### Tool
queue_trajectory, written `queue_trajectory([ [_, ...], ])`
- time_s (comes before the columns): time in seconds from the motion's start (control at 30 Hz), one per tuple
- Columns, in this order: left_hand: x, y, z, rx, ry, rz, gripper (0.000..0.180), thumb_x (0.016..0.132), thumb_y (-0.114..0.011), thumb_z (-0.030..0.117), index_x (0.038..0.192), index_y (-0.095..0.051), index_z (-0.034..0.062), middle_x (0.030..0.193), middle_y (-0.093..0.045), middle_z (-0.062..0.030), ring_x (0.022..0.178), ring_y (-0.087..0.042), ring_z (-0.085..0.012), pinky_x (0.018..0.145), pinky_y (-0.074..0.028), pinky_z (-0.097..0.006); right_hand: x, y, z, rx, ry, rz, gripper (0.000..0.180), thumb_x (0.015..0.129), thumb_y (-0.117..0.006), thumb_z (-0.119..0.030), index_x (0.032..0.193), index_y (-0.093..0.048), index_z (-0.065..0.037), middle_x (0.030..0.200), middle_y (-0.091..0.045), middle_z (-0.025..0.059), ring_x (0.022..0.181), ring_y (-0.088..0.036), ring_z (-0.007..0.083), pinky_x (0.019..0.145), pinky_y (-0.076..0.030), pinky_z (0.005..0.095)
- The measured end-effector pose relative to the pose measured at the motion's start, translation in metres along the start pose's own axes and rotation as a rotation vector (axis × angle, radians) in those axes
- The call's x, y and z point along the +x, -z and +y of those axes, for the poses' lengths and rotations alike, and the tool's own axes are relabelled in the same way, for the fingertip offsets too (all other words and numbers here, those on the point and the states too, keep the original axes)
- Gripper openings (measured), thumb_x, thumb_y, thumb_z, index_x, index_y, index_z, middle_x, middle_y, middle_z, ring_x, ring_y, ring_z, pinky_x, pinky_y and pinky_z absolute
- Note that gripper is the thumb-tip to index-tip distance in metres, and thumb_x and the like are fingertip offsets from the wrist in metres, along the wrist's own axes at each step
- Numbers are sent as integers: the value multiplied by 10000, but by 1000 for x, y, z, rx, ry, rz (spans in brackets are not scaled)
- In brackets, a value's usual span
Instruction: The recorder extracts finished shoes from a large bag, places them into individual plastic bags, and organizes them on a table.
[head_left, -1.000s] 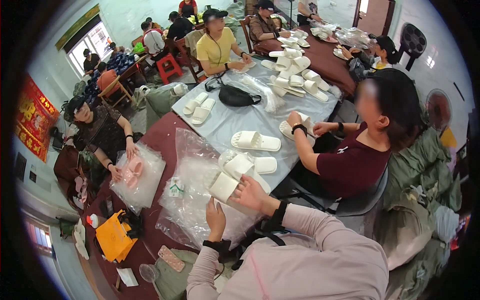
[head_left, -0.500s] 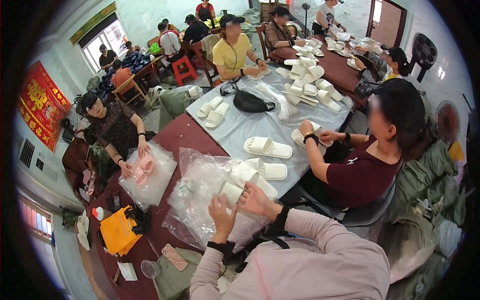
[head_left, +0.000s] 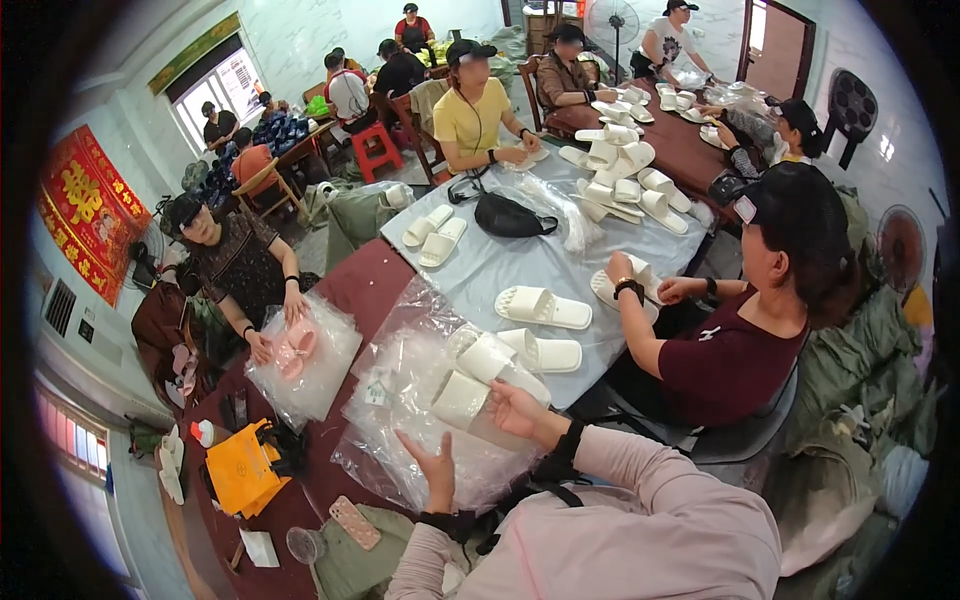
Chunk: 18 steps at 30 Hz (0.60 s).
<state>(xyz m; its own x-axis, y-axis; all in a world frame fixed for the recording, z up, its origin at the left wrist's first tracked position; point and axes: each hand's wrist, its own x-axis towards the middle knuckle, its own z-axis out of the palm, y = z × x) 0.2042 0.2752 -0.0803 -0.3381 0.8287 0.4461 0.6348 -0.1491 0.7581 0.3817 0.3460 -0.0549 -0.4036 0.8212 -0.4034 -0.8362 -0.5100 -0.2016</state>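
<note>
In front of me a pair of white slide slippers [head_left: 463, 398] lies in or under a clear plastic bag [head_left: 400, 455] on the table. Just left of the slippers my left hand [head_left: 432, 472] is raised over the plastic, fingers spread and holding nothing. My right hand [head_left: 525, 410] is at the slippers' right side, fingers stretched out toward the near slipper. Whether it touches the plastic I cannot tell. Beyond the pair, two more white slippers [head_left: 545, 307] lie on the table's pale sheet [head_left: 470, 285].
At left a co-worker's hands rest on pink slippers [head_left: 295, 350] on plastic bags. At right a co-worker in maroon [head_left: 730, 340] handles a white slipper. Nearby are an orange bag [head_left: 243, 468], a phone [head_left: 355, 523], a clear cup [head_left: 304, 545] and a black waist bag [head_left: 508, 215].
My left hand has moved down, away from the slippers, and its fingers have spread wider. My right hand has shifted slightly lower and right. The whole view has shifted a little.
</note>
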Motion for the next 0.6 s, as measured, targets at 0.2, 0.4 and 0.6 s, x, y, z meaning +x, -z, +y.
queue_trajectory([
  [0.2, 22, -6, -27, -1280, 1072, -509, 742, 785, -436, 666, 1320, -360, 158, 1274, -464, -61, 1138, -461, -252, 931, -380, -423, 28, 12, 27, 177, -181, -423, 231, 925, -427, -178, 1129, -470, -78, 1030, -585, 73, 940, -577, 233, 856, -458, 389],
  [0.4, 11, -12, -17, -1514, 1160, -533, 553, 830, -498, 501, 1241, -448, 133, 1207, -517, -39, 1065, -512, -215, 918, -392, -411, 18, -26, 30, 29, -62, -31, 259, 939, -397, -212, 1153, -453, -79, 1083, -542, 72, 1011, -529, 249, 903, -417, 422],
  [0.6, 8, -4, 28, -1440, 1252, -646, 434, 860, -502, 380, 1185, -477, 93, 1175, -531, -76, 1048, -524, -245, 919, -396, -419, 35, -6, 33, 117, -134, -112, 305, 954, -358, -267, 1160, -428, -53, 1143, -498, 92, 1098, -464, 256, 958, -358, 425],
])
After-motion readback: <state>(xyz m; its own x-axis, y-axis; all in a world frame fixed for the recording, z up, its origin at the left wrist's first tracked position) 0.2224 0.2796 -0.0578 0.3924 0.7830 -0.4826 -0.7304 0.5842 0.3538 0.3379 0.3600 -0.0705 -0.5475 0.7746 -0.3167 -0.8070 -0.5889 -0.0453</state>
